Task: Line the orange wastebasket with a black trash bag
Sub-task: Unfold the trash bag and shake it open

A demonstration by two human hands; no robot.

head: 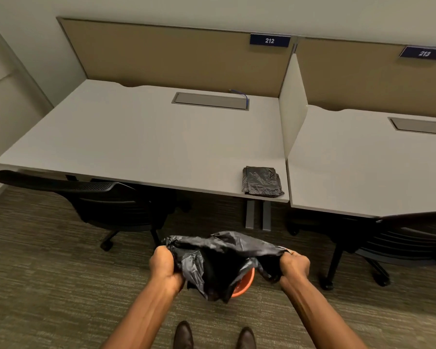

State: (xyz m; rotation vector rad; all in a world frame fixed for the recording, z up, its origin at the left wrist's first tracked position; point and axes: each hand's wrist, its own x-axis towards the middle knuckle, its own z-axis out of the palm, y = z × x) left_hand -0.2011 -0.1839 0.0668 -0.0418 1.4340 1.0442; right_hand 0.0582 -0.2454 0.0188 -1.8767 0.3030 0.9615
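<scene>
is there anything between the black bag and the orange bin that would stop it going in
Nothing visible. Both hands, left and right, hold the black bag open right over the orange bin, and part of the bag already hangs across its rim.

1. The trash bag is glossy black, with grey highlights along its creases.
2. The wastebasket shows orange (only a curved strip of rim and wall is visible past the bag).
3. A folded stack of bags at the front right corner of the bench is the same shiny black.
4. The bench is plain pale grey-white, with a darker grey inset panel near its back edge.
5. The partition behind is tan, carrying a navy sign with white numerals "212".
6. The carpet is olive-brown with fine, streaky horizontal stripes.
7. The chair is black; the shoes are dark brown.
</scene>
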